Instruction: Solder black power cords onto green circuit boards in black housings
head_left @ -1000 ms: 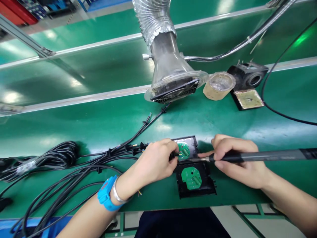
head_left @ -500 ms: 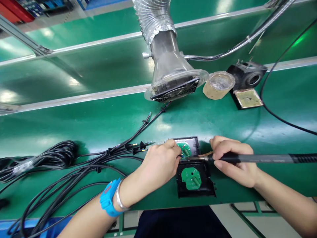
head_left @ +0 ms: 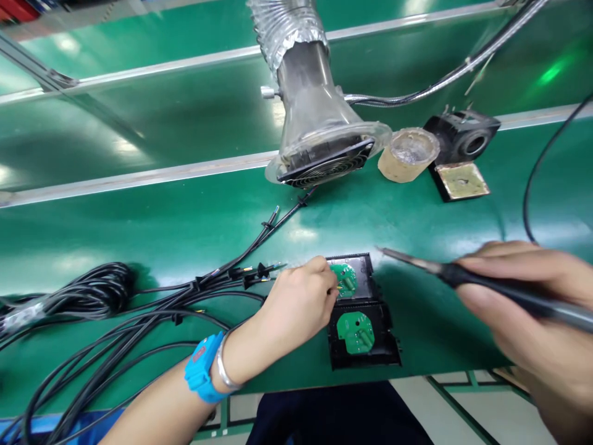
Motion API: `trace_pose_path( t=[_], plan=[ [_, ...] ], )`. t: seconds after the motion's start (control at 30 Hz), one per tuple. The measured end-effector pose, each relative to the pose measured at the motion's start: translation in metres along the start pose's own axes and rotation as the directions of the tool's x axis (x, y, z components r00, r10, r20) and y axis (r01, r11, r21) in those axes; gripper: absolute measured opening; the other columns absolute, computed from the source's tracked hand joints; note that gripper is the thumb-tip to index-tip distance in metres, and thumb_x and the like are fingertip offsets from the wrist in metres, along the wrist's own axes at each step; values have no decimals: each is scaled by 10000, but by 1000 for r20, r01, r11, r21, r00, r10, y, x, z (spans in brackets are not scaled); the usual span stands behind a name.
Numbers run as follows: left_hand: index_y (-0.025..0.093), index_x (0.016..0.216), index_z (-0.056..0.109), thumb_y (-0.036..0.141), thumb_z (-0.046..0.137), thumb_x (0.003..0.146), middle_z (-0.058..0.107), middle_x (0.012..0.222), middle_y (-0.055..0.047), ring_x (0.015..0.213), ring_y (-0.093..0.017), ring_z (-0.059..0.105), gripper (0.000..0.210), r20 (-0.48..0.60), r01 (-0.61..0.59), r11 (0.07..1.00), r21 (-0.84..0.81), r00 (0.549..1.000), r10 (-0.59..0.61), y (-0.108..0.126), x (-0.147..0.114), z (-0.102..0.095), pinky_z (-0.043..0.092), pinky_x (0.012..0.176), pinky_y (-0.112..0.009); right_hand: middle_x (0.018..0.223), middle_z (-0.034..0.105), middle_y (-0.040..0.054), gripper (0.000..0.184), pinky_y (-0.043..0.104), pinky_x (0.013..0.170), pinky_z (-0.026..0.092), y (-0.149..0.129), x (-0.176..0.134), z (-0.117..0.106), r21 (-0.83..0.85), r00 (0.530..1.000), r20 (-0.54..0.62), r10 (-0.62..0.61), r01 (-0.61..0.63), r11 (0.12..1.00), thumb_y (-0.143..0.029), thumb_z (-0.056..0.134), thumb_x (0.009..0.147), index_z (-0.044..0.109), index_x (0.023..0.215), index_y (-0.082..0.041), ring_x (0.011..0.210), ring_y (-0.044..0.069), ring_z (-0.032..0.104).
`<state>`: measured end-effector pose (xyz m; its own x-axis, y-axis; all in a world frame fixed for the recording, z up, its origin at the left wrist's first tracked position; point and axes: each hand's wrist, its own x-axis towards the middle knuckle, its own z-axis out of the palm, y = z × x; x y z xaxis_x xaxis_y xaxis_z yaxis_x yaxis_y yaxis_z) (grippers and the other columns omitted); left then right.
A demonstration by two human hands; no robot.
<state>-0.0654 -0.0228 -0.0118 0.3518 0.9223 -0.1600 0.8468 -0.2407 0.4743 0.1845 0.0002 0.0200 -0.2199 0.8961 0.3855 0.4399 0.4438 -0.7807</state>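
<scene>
A soldering iron (head_left: pixel 449 273) is gripped by its dark handle in the right hand (head_left: pixel 532 337), thumb and fingers closed around it. Its long axis is laid slantwise, the handle running down toward the right edge of the view and the bare metal tip pointed left and slightly away from the person. The tip is seen just to the right of the far housing's (head_left: pixel 365 281) far right corner; its height above the bench (head_left: pixel 222 238) cannot be judged. The left hand (head_left: pixel 299 300) is held narrow, fingertips pinched over the left side of the far board (head_left: pixel 348 279), where a thin yellow wire (head_left: pixel 340 287) is seen in the pinch; the rest of the grip is hidden. The far board is seated in the far black housing, and a matching near board (head_left: pixel 356 334) lies in the near housing (head_left: pixel 385 356), set close in front. Farther back, greyish, silvery matter is contained in a pale round cup (head_left: pixel 402 165), and a yellowish sponge (head_left: pixel 463 181) is held in the tray of a black iron stand (head_left: pixel 451 139).
</scene>
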Motion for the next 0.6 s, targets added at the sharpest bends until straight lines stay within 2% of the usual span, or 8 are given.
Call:
trace_pose_path(
  t=[0.13,0.23,0.33,0.4,0.47,0.53,0.6],
  plan=[
    [192,812,648,205,558,841,628,886,-6,765,-171,633,96,9,20,999,-28,1000,-20,-2,2,0,493,669,-285,818,653,9,175,276,601,509,14,-4,20,-15,1000,1,9,-9,1000,-199,724,750,673,909,-251,702,148,617],
    [193,830,638,208,539,851,621,899,-15,751,-175,630,102,37,16,1000,14,999,-17,-2,1,-2,491,672,-294,860,647,16,205,279,596,539,30,-2,26,70,982,-164,92,-81,994,-222,697,787,662,989,-236,683,145,644],
    [200,840,634,202,521,857,617,910,-17,725,-173,625,115,54,33,998,55,998,-36,-3,2,-3,484,661,-298,908,640,15,329,331,601,578,57,13,15,140,947,-320,15,31,990,-257,621,857,585,1184,-254,623,143,650],
    [205,846,634,199,519,856,618,914,-13,718,-172,623,116,57,41,997,64,997,-45,-3,3,-3,476,655,-295,929,644,30,429,367,665,588,82,30,0,-48,907,-395,-145,138,989,-315,587,885,504,1302,-260,685,167,668],
    [208,849,635,197,521,853,620,917,-11,724,-171,624,115,57,47,997,69,997,-51,-2,4,-3,469,657,-291,924,643,51,461,389,761,564,108,49,-16,-332,885,-355,-300,181,926,-392,539,910,463,1343,-256,773,182,663],
    [210,848,637,201,522,853,621,923,-9,733,-170,625,115,54,55,996,69,997,-58,-2,4,-4,465,667,-288,872,633,55,399,386,792,535,131,65,-28,-439,894,-275,-354,211,873,-444,573,875,565,1230,-261,816,191,634],
    [210,847,638,211,525,855,619,926,-10,736,-166,623,113,50,60,996,63,997,-64,-2,3,-3,464,675,-287,860,602,62,359,358,743,528,148,75,-33,-473,916,-195,-352,227,852,-465,603,836,631,1118,-245,804,187,605]
  ],
)
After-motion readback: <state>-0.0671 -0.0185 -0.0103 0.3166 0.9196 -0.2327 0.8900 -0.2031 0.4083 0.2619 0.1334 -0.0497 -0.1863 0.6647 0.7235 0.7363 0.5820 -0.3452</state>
